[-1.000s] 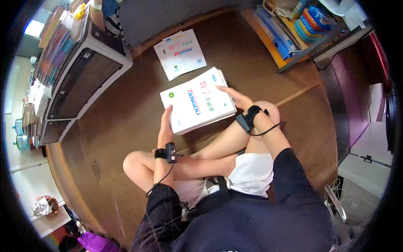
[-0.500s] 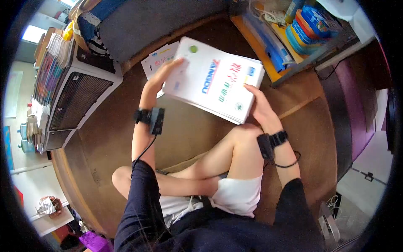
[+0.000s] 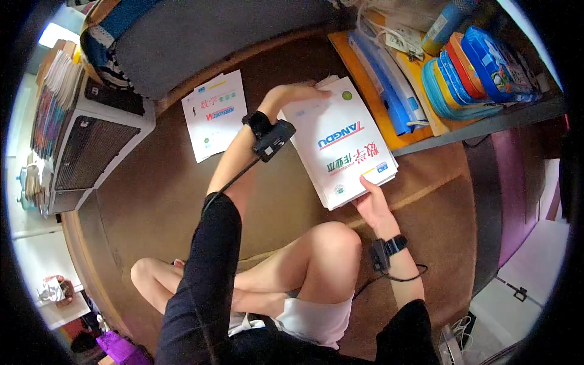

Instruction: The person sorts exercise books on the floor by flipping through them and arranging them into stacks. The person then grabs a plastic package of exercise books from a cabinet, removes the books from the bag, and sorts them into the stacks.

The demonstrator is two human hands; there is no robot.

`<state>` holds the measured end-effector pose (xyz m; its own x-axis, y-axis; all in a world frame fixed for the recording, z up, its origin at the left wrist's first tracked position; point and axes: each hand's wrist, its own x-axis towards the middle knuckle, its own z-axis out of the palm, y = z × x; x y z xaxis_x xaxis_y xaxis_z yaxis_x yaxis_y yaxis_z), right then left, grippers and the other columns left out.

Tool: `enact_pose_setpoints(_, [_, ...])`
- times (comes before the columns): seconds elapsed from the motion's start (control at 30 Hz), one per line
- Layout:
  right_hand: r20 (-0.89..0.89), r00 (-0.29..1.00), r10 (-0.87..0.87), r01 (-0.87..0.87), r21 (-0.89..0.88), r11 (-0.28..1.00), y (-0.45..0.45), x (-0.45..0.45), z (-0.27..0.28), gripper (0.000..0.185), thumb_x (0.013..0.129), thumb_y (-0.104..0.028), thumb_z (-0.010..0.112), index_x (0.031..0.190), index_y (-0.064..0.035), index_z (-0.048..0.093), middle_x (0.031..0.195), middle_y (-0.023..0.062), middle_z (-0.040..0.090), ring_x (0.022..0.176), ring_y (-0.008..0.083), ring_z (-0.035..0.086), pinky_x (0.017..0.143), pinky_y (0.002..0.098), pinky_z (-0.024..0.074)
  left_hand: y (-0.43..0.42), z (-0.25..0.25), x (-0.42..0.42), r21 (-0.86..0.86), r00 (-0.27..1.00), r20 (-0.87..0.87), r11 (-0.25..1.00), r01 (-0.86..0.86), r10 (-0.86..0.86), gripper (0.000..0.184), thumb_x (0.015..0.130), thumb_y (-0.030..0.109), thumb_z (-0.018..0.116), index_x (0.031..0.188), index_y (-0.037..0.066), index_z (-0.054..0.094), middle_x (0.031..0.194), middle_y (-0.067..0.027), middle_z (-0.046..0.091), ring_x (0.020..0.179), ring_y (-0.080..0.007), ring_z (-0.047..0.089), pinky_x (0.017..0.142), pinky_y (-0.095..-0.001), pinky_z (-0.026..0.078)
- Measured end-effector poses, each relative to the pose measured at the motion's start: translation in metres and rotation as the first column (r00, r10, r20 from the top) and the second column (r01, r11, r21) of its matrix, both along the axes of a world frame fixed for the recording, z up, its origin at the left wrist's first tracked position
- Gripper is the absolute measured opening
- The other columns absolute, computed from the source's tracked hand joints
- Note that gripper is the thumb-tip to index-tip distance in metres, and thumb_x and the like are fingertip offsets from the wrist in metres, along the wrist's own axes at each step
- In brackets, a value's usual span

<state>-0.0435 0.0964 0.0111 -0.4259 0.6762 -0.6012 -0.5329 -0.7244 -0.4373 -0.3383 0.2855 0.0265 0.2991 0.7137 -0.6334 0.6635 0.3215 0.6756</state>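
A stack of white workbooks (image 3: 337, 137) is held between my two hands, its top cover printed "TANGDU" with red and green characters. My left hand (image 3: 298, 96) grips the far end, its fingers partly hidden behind the stack's edge. At the near end my right hand (image 3: 374, 207) pinches the corner, thumb on the cover and fingers underneath. Left of the stack, another white workbook (image 3: 216, 115) with red lettering lies flat on the brown mat (image 3: 152, 201). Each wrist wears a black strapped device with a cable.
On the right, a low shelf (image 3: 420, 143) holds a blue folder (image 3: 389, 85), several stacked colourful cases (image 3: 468, 73) and a blue bottle (image 3: 447, 27). A white-and-black cabinet (image 3: 100, 140) stands at left with books on it. A grey panel (image 3: 213, 42) borders the far side.
The stack has moved right and towards the shelf, turning clockwise in my hands. The workbook on the mat, partly covered before, now shows in full.
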Motion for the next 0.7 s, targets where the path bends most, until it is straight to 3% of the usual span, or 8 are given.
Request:
enact_pose_setpoints(0.13, [0.039, 0.999, 0.013, -0.012, -0.02, 1.0, -0.004, -0.001, -0.013, 0.054, 0.09, -0.026, 0.057, 0.136, -0.0096, 0.035, 0.133, 0.0053, 0.046, 0.122, 0.021, 0.044, 0.102, 0.0383, 0.0356, -0.002, -0.018, -0.001, 0.109, 0.998, 0.018, 0.992, -0.057, 0.055, 0.105, 0.073, 0.073, 0.05, 0.142, -0.001, 0.025, 0.146, -0.0233, 0.026, 0.138, -0.0315, 0.022, 0.111, -0.0413, 0.019])
enact_pose_setpoints(0.2, [0.056, 0.998, 0.028, -0.028, -0.006, 1.0, -0.003, 0.0, -0.019, 0.055, 0.09, -0.029, 0.057, 0.137, -0.0106, 0.035, 0.133, 0.0048, 0.047, 0.122, 0.0203, 0.044, 0.102, 0.0377, 0.0356, -0.007, -0.016, 0.001, 0.156, 0.995, -0.064, 0.986, -0.066, 0.077, 0.101, 0.075, 0.072, 0.049, 0.142, 0.0, 0.027, 0.144, -0.0242, 0.028, 0.137, -0.0317, 0.025, 0.11, -0.0458, 0.018])
enact_pose_setpoints(0.27, [0.079, 0.996, 0.033, -0.034, 0.01, 0.999, -0.003, 0.001, -0.017, 0.056, 0.089, -0.033, 0.059, 0.136, -0.0112, 0.037, 0.131, 0.0041, 0.048, 0.12, 0.0193, 0.045, 0.1, 0.0367, 0.0361, -0.026, 0.018, 0.011, 0.195, 0.951, -0.283, 0.978, -0.068, 0.122, 0.094, 0.078, 0.07, 0.047, 0.141, 0.001, 0.03, 0.141, -0.0254, 0.034, 0.134, -0.0324, 0.031, 0.109, -0.051, 0.019])
enact_pose_setpoints(0.4, [0.094, 0.995, 0.03, -0.031, 0.015, 0.999, -0.006, 0.004, -0.013, 0.057, 0.087, -0.039, 0.062, 0.133, -0.0137, 0.041, 0.129, 0.0029, 0.049, 0.118, 0.018, 0.046, 0.098, 0.0374, 0.0363, -0.081, 0.035, 0.002, 0.656, 0.845, -0.456, 0.747, 0.108, 0.279, 0.073, 0.088, 0.058, 0.041, 0.134, 0.002, 0.04, 0.127, -0.0214, 0.052, 0.123, -0.0334, 0.045, 0.106, -0.0549, 0.023])
enact_pose_setpoints(0.5, [-0.008, 0.995, 0.096, -0.095, 0.127, 0.987, -0.007, 0.009, -0.031, 0.055, 0.09, -0.041, 0.056, 0.134, -0.0129, 0.039, 0.133, 0.0042, 0.047, 0.118, 0.0207, 0.046, 0.097, 0.0411, 0.0386, -0.153, 0.061, -0.046, 0.705, 0.789, -0.549, 0.661, 0.259, 0.276, 0.064, 0.092, 0.053, 0.039, 0.138, 0.009, 0.035, 0.135, -0.0184, 0.044, 0.127, -0.031, 0.039, 0.107, -0.0564, 0.02])
enact_pose_setpoints(0.6, [0.31, 0.927, 0.209, -0.285, 0.222, 0.933, -0.011, 0.028, 0.004, 0.051, 0.09, -0.041, 0.055, 0.13, -0.0112, 0.043, 0.124, 0.0045, 0.051, 0.107, 0.019, 0.051, 0.088, 0.0373, 0.042, -0.247, 0.105, -0.133, 0.676, 0.659, -0.676, 0.633, 0.377, 0.33, 0.058, 0.091, 0.048, 0.045, 0.133, 0.009, 0.042, 0.129, -0.0146, 0.05, 0.123, -0.0291, 0.045, 0.107, -0.0587, 0.019])
enact_pose_setpoints(0.67, [0.572, 0.789, 0.225, -0.429, 0.25, 0.868, -0.003, 0.057, 0.026, 0.049, 0.091, -0.041, 0.054, 0.127, -0.01, 0.045, 0.118, 0.0047, 0.054, 0.099, 0.0179, 0.054, 0.083, 0.0347, 0.0443, -0.319, 0.161, -0.183, 0.776, 0.815, -0.329, 0.629, -0.055, 0.477, 0.047, 0.089, 0.043, 0.05, 0.119, 0.006, 0.052, 0.116, -0.0141, 0.058, 0.116, -0.03, 0.05, 0.105, -0.0588, 0.022])
enact_pose_setpoints(0.7, [0.676, 0.707, 0.209, -0.488, 0.251, 0.836, 0.004, 0.067, 0.032, 0.048, 0.091, -0.042, 0.054, 0.125, -0.0094, 0.046, 0.115, 0.0048, 0.056, 0.096, 0.0173, 0.055, 0.08, 0.0334, 0.0454, -0.355, 0.188, -0.216, 0.569, 0.567, -0.717, 0.811, 0.139, 0.406, 0.043, 0.089, 0.041, 0.051, 0.114, 0.006, 0.055, 0.111, -0.0136, 0.06, 0.112, -0.0304, 0.052, 0.104, -0.0586, 0.023])
